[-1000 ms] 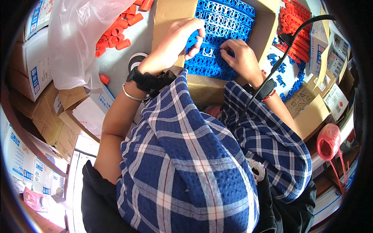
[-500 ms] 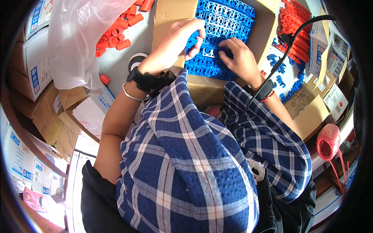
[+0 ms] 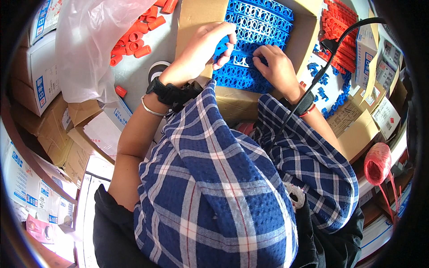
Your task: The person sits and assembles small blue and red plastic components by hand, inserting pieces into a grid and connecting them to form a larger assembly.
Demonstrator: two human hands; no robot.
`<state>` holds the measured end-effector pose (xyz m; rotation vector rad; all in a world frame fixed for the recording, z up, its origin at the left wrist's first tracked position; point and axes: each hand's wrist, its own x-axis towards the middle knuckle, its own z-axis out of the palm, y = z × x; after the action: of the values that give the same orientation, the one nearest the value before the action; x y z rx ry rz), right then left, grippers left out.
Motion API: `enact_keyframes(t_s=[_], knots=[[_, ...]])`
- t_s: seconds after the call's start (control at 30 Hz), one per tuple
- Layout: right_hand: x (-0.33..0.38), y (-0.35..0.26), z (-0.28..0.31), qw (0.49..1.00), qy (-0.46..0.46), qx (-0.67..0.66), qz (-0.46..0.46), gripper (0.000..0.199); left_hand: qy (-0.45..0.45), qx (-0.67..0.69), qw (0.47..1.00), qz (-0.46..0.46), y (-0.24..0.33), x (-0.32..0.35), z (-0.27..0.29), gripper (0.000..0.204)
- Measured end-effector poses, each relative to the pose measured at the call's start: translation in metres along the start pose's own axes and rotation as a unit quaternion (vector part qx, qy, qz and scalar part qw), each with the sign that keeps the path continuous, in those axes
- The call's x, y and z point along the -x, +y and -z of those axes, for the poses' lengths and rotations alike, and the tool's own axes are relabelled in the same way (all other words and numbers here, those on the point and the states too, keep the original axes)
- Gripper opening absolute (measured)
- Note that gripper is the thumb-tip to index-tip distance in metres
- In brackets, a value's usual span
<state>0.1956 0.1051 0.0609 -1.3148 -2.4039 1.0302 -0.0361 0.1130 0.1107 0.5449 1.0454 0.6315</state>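
An open cardboard box [image 3: 237,99] holds several rows of blue plastic pipe clips [image 3: 263,21], joined side by side. My left hand [image 3: 196,50] is over the box's left side, fingers curled around a few loose blue clips [image 3: 220,48]. At the right side of the rows, my right hand [image 3: 279,69] hangs low with bent fingers, thumb and forefinger close together. Whether a clip sits between those fingertips is hidden. Both hands are near the middle and nearer rows, which they partly cover.
Red pipe pieces [image 3: 135,36] lie left of the box beside a clear plastic bag [image 3: 82,53]. To the right are red clip strips [image 3: 338,33] and loose blue clips [image 3: 342,91]. A black cable [image 3: 328,67] crosses near my right wrist. Cartons [image 3: 42,71] stand around.
My right hand has shifted very slightly, its thumb and forefinger drawing nearer each other. My left hand stays in place with the blue clips.
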Motion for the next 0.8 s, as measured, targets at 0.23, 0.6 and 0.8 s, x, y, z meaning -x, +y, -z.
enact_keyframes(t_s=[0.23, 0.6, 0.8], knots=[[0.0009, 0.0005, -0.0010, 0.998, 0.025, 0.019, 0.057, 0.010, 0.007, 0.006, 1.000, 0.008, 0.0023, 0.0013, -0.0013, 0.031], [-0.0009, 0.0026, -0.0009, 1.000, -0.016, -0.021, 0.008, 0.012, -0.003, 0.009, 1.000, 0.004, 0.0004, 0.0003, 0.0006, 0.033], [-0.0020, -0.0049, 0.0006, 0.999, -0.022, -0.046, 0.013, 0.018, -0.005, 0.010, 1.000, -0.001, -0.0006, 0.0001, 0.0014, 0.034]])
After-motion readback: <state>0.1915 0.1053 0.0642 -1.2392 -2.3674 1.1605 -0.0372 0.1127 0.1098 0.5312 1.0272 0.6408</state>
